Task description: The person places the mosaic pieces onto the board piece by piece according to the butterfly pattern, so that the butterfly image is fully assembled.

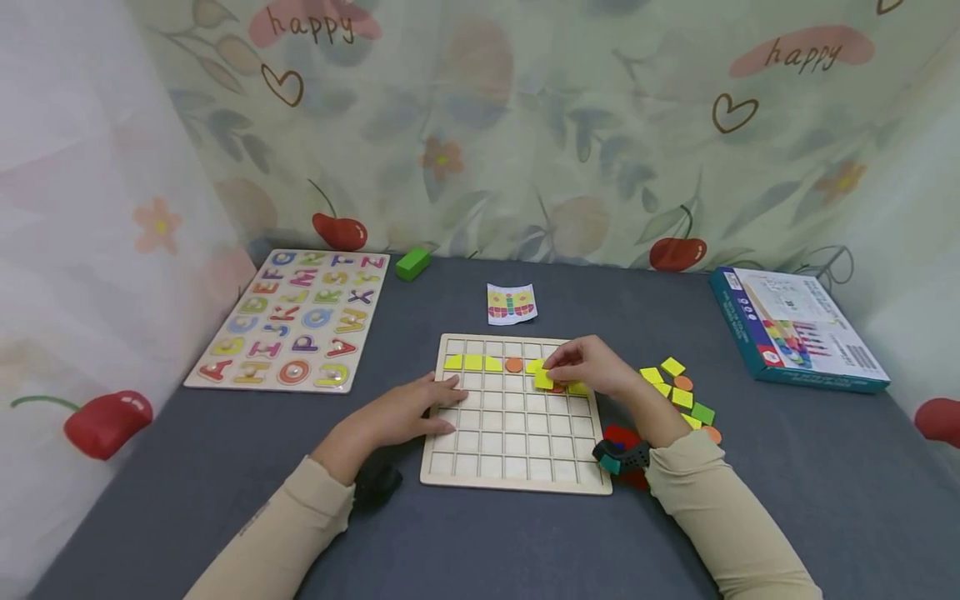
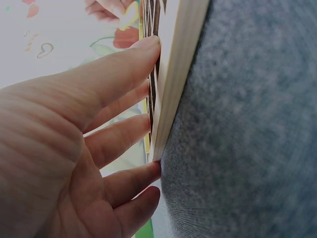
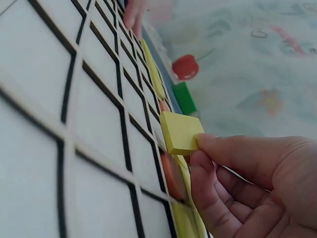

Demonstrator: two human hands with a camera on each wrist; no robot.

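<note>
My right hand (image 1: 592, 367) pinches a yellow square tile (image 3: 182, 133) between thumb and fingertip, just above the wooden grid board (image 1: 491, 442). The left hand (image 1: 401, 411) lies with spread fingers on the board's left edge, fingertips on its rim in the left wrist view. Along an upper row of the grid sit yellow pieces (image 1: 472, 362) with cut corners and an orange disc (image 1: 513, 365). Another orange disc (image 3: 172, 176) shows below the held tile in the right wrist view. My right hand partly covers the pieces at that end.
Loose yellow, green and orange tiles (image 1: 682, 397) lie right of the board. Red pieces (image 1: 622, 435) are partly under the right wrist. Behind the board is a butterfly picture card (image 1: 512, 304). An alphabet board (image 1: 288, 321), green block (image 1: 412, 263) and box (image 1: 802, 329) stand farther out.
</note>
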